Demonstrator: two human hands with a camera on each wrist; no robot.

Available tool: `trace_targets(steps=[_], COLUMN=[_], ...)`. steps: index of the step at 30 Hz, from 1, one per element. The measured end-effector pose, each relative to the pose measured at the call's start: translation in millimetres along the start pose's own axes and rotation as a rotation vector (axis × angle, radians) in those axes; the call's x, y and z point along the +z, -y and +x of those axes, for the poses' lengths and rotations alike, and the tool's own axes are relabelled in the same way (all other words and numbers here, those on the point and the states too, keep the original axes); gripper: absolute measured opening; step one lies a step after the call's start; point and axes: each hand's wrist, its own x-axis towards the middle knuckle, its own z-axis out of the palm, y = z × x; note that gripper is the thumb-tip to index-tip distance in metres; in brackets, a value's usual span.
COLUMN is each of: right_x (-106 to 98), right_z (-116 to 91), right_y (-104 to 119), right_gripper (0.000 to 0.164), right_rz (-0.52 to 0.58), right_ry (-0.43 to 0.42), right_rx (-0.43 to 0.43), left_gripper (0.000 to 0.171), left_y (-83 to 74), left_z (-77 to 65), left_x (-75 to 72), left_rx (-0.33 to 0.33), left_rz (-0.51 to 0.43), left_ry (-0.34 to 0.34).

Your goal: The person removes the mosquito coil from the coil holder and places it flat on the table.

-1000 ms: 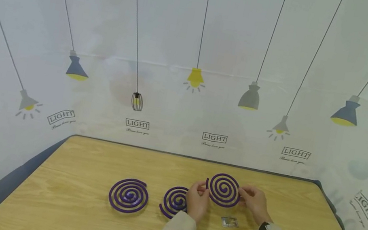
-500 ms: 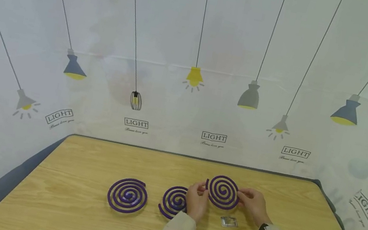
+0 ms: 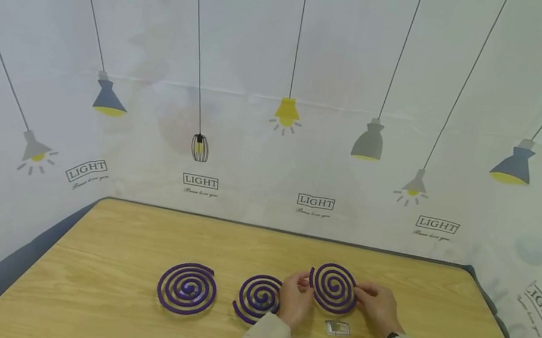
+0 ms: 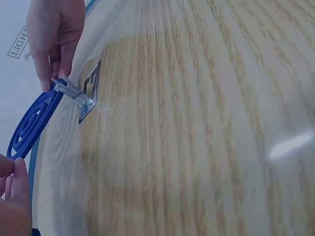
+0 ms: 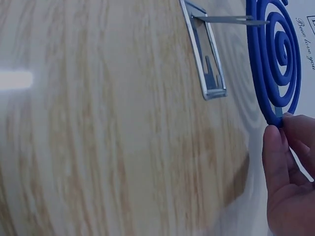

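Lamp-printed cloth (image 3: 166, 23) is hung behind a wood-grained table (image 3: 130, 229). One purple coil (image 3: 334, 287) is clamped at its rim from both sides: one edge is pinched between thumb and fingers of the left hand (image 3: 295, 301), the opposite edge likewise by the right hand (image 3: 379, 308). The coil thus lies directly between the two grips, lifted off the table and tilted, with its face turned toward the person. Just below it, on the nearer side, a metal stand (image 3: 338, 328) is set on the table, its thin prongs raised toward the coil; whether they touch cannot be told. Judged from this, the coil is being lined up for mounting on the prongs. For the next move, a levelling and a gentle lowering would be called for, with the centre brought over the prongs. Beside the left hand, the middle coil (image 3: 260, 299) is partly hidden; farther left, the left coil (image 3: 187, 288) is fully seen. Both seem to be propped from beneath.
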Motion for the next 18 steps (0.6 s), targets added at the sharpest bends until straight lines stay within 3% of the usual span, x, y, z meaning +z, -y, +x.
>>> trace_targets(steps=[18], right_x=[-3.7], right_z=[2.5], right_y=[-3.6], right_gripper=[0.022], right_rz=[-0.026], right_ry=[-0.022], right_rx=[0.001], left_gripper=[0.039], left_y=[3.1], left_z=[2.3], left_x=[-1.0], left_rx=[0.02], left_rz=[0.048], left_ry=[0.184])
